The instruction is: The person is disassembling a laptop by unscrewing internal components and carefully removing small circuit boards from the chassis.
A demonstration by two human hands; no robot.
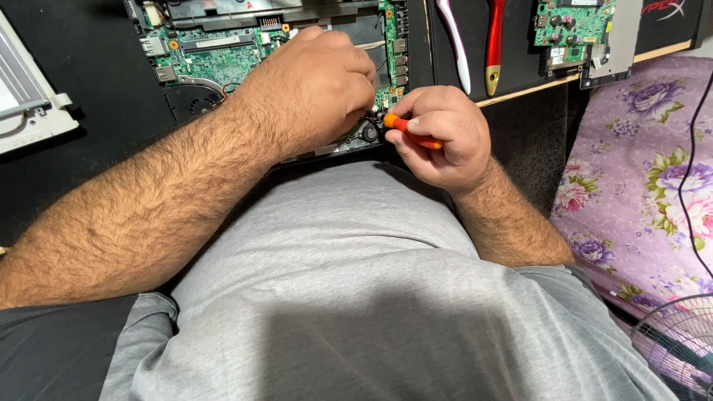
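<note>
**Opened laptop, screwdriver at its near edge**

While the black work surface point(82, 52) carries everything, the largest thing on it is the opened laptop chassis point(349, 22), lying at the middle of the surface's near edge, just in front of the person's grey shirt point(356, 282). Its cover is already off, so the green mainboard point(223, 56) lies bare, with a row of ports along its left side and a round fan partly visible below. Whether any screws are out cannot be told; the board sits in the chassis, so the stripping looks only partly done.

At the left edge lies a white, flat device point(26, 104), well apart from the laptop. Toward the far right corner a second, smaller green circuit board point(575, 26) rests on a black pad, and beside it, between that board and the laptop, stand a red-handled tool point(495, 37) and a white-handled tool point(454, 41).

The left hand point(312, 85) lies knuckles-up over the laptop's near right corner, fingers curled down onto the board; what it pinches, if anything, is hidden. The right hand point(445, 137) is closed firmly around a small orange screwdriver point(408, 132), its tip pointing left toward the left fingertips, at the chassis's near right corner.
</note>
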